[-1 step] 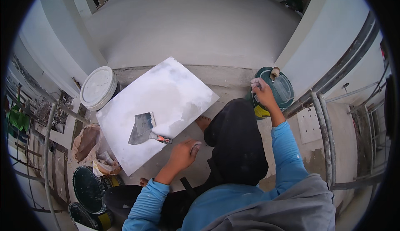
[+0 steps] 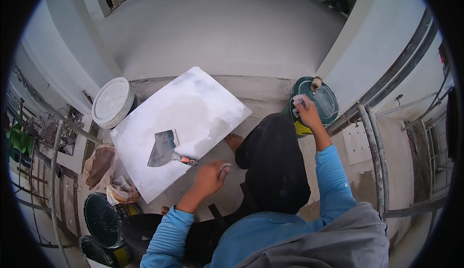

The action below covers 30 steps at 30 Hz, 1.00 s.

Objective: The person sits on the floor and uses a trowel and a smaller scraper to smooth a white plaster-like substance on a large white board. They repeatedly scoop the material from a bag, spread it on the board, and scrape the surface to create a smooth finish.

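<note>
My left hand hovers over my lap near the front edge of a white board, with its fingers curled in and whatever they enclose hidden. A wide putty knife with a red and black handle lies on the board, another flat grey blade overlapping it. Wet grey patches mark the board's surface. My right hand, its fingertips coated white, is at the near left side of a green lidded bucket. Those fingers are bent together, and I cannot make out what is in them.
A white lidded bucket stands left of the board. Below it are a crumpled brown bag and two dark open buckets, one larger. A brown roll rests on the green lid. Metal scaffold rails rise on both sides; a low step runs ahead.
The view has shifted slightly. My right hand's fingers have bent a little more beside the green bucket. My left hand, the board and the putty knife stay much the same.
</note>
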{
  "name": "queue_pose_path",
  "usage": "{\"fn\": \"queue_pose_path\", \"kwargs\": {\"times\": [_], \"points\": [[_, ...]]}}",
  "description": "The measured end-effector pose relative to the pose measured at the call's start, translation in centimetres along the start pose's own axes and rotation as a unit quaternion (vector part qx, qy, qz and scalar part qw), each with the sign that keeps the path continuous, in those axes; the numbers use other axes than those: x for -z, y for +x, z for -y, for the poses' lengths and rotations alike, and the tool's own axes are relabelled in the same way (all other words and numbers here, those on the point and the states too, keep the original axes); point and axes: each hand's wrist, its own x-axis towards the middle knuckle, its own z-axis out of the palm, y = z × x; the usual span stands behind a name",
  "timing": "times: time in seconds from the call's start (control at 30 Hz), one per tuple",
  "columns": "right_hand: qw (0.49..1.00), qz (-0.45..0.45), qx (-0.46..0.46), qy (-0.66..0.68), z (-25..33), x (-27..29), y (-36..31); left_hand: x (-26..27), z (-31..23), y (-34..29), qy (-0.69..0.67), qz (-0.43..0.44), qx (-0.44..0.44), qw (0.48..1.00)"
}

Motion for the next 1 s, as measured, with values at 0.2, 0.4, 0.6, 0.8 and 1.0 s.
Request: {"fn": "queue_pose_path", "kwargs": {"times": [0.2,0.4,0.6,0.8,1.0], "points": [[0.979,-0.086,0.099,-0.158,4.2,1.7,-6.8,3.6,-3.3,-1.2,0.076,-0.005,-0.004,0.997],[0.98,-0.077,0.084,-0.161,6.5,1.8,-7.7,5.5,-2.2,-5.6,0.111,-0.047,0.062,0.991],[0.94,-0.144,0.167,-0.261,2.4,-3.8,-8.0,6.5,-1.2,-6.6,0.147,-0.061,0.098,0.982],[0.945,-0.093,0.195,-0.246,1.4,-7.2,-6.1,6.0,-0.2,-6.6,0.182,-0.018,0.138,0.973],[0.997,-0.01,-0.01,0.072,-0.4,-5.5,-5.6,4.9,1.5,-7.1,0.174,-0.002,0.143,0.974]]}}
